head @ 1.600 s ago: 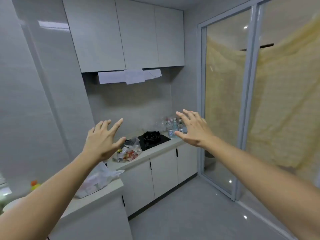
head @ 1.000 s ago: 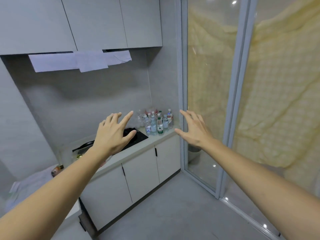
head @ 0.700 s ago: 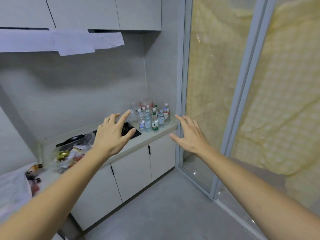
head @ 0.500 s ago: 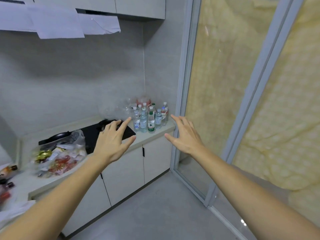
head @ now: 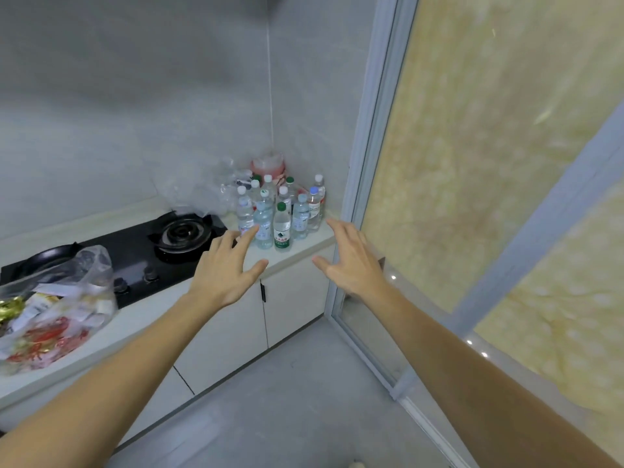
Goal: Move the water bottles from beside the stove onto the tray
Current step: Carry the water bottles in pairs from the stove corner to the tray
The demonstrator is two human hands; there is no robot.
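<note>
Now both hands are out in front of me, empty. My left hand [head: 225,272] is spread, fingers splayed, thumb out to the side; my right hand [head: 351,261] is likewise spread, palm facing inward. Neither touches anything.

The bottles [head: 280,211] stand upright in a tight cluster between and just beyond my two hands, in the counter [head: 304,246] corner where the wall meets the glass door [head: 472,163]. The stove [head: 158,246] lies to the left of my left hand. A crumpled clear bag [head: 199,194] sits behind the cluster on its left. No tray in view; I cannot say where it is.

Step in hand, as I judge it: reach in and take the first bottles.

Notes for doing it well:
- Start with the front row. The green-capped bottle [head: 282,228] and the clear one [head: 263,228] beside it are nearest my fingertips.
- Wrap each around mid-body, at the label, not the cap.
- Bottles touch or nearly touch, so lift straight up before pulling back; a sideways drag could topple neighbours.
- One per hand looks safest.
- Right hand is close to the door frame; keep its knuckles clear.
- Find the tray before lifting.
</note>
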